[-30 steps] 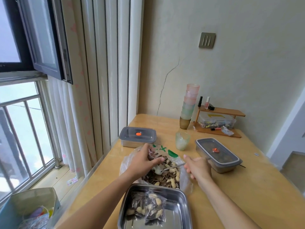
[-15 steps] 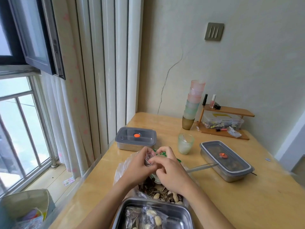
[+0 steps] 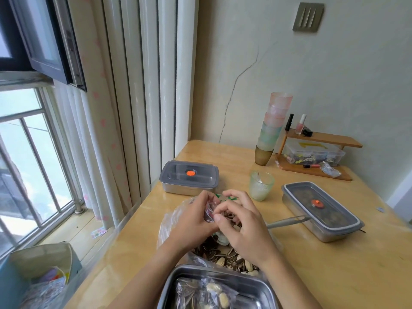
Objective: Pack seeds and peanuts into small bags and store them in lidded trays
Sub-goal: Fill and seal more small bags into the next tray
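Both hands meet over a big clear bag of sunflower seeds and peanuts (image 3: pixel 225 257) on the wooden table (image 3: pixel 334 275). My left hand (image 3: pixel 194 217) and my right hand (image 3: pixel 240 226) pinch a small clear bag (image 3: pixel 209 211) holding some seeds between them. A metal spoon (image 3: pixel 287 221) lies with its handle sticking out to the right of the big bag. An open steel tray (image 3: pixel 256 288) at the near edge holds filled small bags (image 3: pixel 205 295). Two lidded trays stand on the table, one at the back left (image 3: pixel 189 177) and one on the right (image 3: pixel 321 210).
A green glass cup (image 3: pixel 260 186) stands behind my hands. A stack of coloured cups (image 3: pixel 272 130) and a small wooden shelf (image 3: pixel 321 152) with bottles and a plastic box stand by the wall. A box of scraps (image 3: pixel 38 275) sits on the floor at left.
My right hand let go of the spoon and came to the small bag in my left hand. The spoon now lies in the big bag. The view has shifted closer.
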